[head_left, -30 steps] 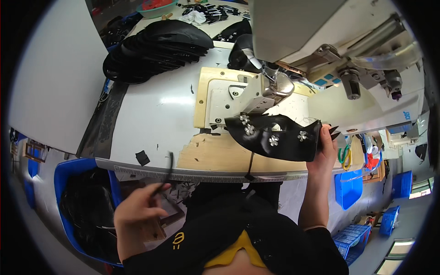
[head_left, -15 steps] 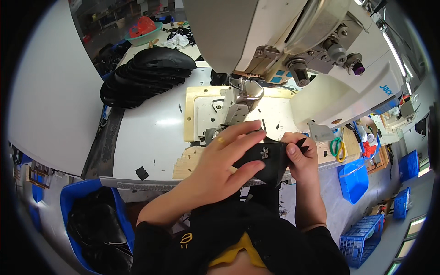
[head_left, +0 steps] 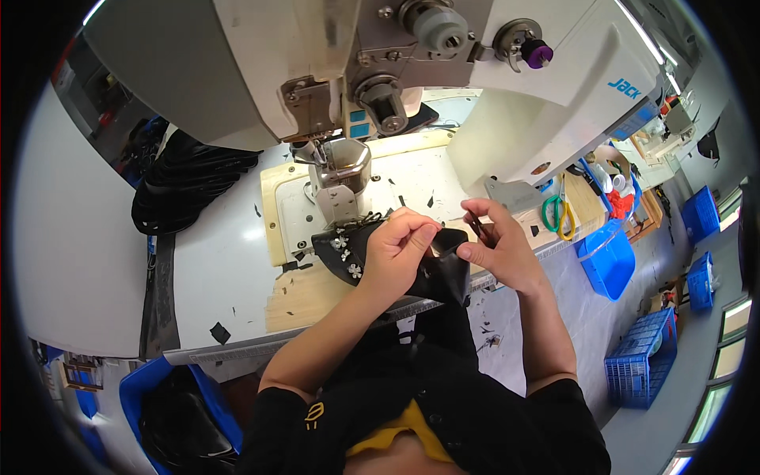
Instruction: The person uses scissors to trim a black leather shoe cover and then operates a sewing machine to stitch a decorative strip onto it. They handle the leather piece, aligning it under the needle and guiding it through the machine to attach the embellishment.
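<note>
A black leather-like piece [head_left: 445,279] with silver flower ornaments [head_left: 354,271] lies over the table's front edge, under the sewing machine [head_left: 340,162]. Thumb and fingers of my left hand [head_left: 398,252] are pinched together at its upper edge, with the ornaments to the left of the hand. On its right side is my right hand [head_left: 504,252], its thumb at the piece's edge. A small, narrow dark thing [head_left: 476,226] sits between that hand's fingers and thumb; its kind is unclear. What lies inside the left pinch is hidden.
A stack of black curved pieces [head_left: 190,178] stands at the far left. Scissors with green and yellow handles [head_left: 560,215] lie on the right of the table, above a blue bin [head_left: 608,260]. A blue tub [head_left: 131,388] of black pieces stands at the lower left.
The view has shifted, bringing the machine closer. My left hand has gone from spread fingers over the piece to a pinch. The piece has turned, showing more ornaments; my right hand has opened somewhat.
</note>
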Demonstrator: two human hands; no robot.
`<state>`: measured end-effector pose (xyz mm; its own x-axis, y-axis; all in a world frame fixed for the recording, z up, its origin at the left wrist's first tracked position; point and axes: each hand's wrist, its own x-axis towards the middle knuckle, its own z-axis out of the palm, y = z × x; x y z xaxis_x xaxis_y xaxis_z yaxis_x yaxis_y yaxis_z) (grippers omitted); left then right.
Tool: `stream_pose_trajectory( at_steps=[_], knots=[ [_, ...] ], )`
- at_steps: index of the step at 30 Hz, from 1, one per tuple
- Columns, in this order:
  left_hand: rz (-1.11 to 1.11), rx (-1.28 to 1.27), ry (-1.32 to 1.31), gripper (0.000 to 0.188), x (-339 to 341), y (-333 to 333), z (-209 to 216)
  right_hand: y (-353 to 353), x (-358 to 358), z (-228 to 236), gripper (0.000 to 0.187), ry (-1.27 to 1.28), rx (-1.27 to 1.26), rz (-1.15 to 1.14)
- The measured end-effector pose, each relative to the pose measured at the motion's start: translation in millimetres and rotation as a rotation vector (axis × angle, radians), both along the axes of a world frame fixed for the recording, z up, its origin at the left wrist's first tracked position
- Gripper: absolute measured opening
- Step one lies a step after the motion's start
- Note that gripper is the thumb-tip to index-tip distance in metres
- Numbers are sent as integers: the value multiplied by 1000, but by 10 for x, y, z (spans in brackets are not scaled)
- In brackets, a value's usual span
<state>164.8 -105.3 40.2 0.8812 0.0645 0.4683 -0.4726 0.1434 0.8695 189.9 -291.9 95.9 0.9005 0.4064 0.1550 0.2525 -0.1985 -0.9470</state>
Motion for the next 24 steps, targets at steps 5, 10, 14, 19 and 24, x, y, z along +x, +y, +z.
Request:
stream_pose_trajectory(
  at_steps=[5, 10, 14, 19, 24],
  knots=[
    [86, 17, -39, 7, 138, -154, -248, -329, 66, 74, 34, 59, -164, 85],
    [42, -90, -16, 6, 139, -278, -248, -308, -70, 346, 31, -183, -453, 84],
    [91, 13, -109, 5, 152, -300, -196, -184, -73, 441, 28, -170, -652, 60],
    [114, 168, -209, 5, 170, -269, -76, -74, -121, 342, 24, -338, -783, 72],
    [40, -19, -127, 8, 174, -211, -5, -210, -49, 135, 34, -274, -502, -76]
  ],
)
